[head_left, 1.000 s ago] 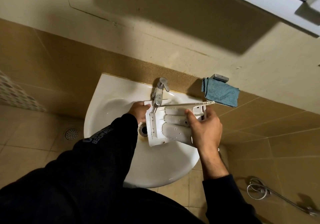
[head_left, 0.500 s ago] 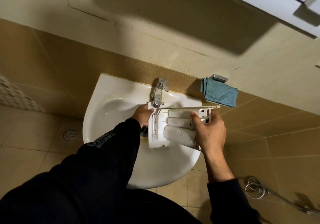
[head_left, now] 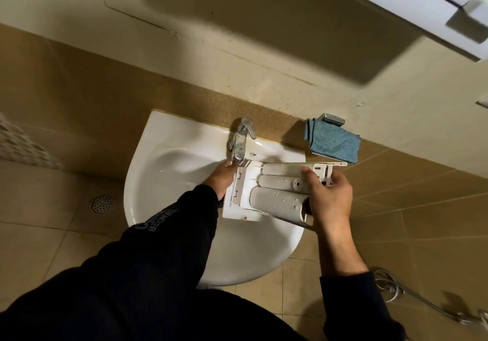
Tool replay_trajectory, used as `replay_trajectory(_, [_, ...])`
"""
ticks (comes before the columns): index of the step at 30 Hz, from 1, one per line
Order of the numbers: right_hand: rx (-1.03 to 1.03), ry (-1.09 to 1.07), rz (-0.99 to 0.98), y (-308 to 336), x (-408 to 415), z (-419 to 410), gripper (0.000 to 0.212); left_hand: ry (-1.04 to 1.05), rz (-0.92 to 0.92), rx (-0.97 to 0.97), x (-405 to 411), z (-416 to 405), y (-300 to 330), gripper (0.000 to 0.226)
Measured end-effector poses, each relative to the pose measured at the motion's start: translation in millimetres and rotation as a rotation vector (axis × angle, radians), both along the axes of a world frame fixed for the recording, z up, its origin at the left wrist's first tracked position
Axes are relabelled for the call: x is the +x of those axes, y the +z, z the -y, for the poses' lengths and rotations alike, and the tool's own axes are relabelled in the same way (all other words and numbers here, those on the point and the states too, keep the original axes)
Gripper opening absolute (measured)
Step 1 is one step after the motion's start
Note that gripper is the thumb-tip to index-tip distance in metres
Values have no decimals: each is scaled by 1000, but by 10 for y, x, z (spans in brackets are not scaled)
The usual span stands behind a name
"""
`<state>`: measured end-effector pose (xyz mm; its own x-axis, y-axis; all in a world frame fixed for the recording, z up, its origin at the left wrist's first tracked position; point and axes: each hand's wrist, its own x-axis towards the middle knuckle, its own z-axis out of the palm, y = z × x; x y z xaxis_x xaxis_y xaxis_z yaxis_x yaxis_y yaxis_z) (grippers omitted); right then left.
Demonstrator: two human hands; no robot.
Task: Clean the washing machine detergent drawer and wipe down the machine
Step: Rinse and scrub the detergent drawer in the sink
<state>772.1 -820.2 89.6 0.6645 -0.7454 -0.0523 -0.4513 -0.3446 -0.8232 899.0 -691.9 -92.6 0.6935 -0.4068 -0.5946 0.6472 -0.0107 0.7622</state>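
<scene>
Detergent drawer [head_left: 274, 195], white plastic, is held over the basin of the sink [head_left: 169, 171], bottom side up and tilted, with its moulded compartments bulging toward the camera and water drops on the lowest one. Its far corner sits just below the spout of the tap [head_left: 240, 142].

The right hand [head_left: 330, 203] grips the drawer at the end away from the tap, thumb curled over the ribbed underside and fingers wrapped behind the edge. The left hand [head_left: 221, 179] is at the end nearest the tap, against the drawer's front panel and close under the spout; its fingers are hidden behind the drawer, so I cannot tell whether it grips the panel, reaches for the tap, or only steadies.

The step looks like rinsing. To do it well, I would keep the drawer low inside the basin so splash stays off the floor, then turn it so the open compartments face the spout, since residue probably sits inside them rather than on the shell now showing. A firm hold on the far end matters, because wet plastic may slip. Tilting the drawer toward the drain should let loosened soap run off.

A blue cloth [head_left: 332, 142] hangs on a wall holder beyond the sink, to the right of the tap, well placed for the later wiping.
</scene>
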Motion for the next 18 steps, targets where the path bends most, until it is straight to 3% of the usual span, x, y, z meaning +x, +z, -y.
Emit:
replay_trajectory(3, [115,-23,-2,-59,-9,-7,23,46,2,47,2,-7,-31,42])
replay_trajectory(6, [364,-13,13,-55,-16,-57,26,79,98,185,92,-48,-19,35])
replay_trajectory(8, [400,39,-72,38,3,-59,30,14,149,265,124,-76,6,34])
replay_trajectory(10, [254,123,-202,146,28,-4,42,-59,173,305,120,-68,46,41])
replay_trajectory(15, [-387,36,-576,336,77,65,127,-97,249,462,177,-11,125,43])
replay_trajectory(18, [-619,335,-734,438,171,-6,130,-171,310,566,198,-6,121,36])
